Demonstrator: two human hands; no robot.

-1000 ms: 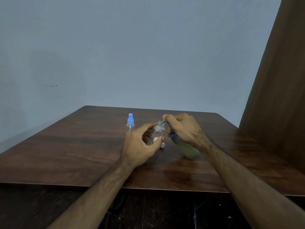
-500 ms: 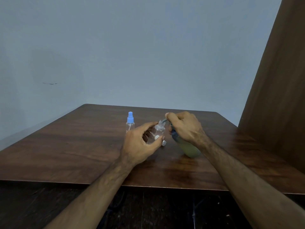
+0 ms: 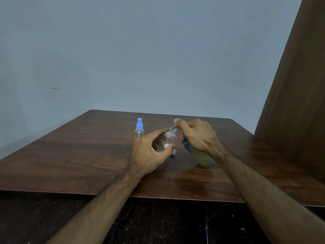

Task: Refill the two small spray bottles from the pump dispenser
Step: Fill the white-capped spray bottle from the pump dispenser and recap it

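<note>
- Dark wood table fills the lower view, with a pale blue-grey wall behind it and a brown panel on the right.
- We count two small clear spray bottles. One stands upright toward the far middle, its light blue spray top on.
- We wrap our left hand around the second, uncapped bottle, its threaded neck bare.
- We clench our right hand over the single pump dispenser, tilted, with yellowish liquid inside; its spout sits at the open neck.
- One small pale cap-like piece lies just beside our left fingertips; we cannot tell what it is.
</note>
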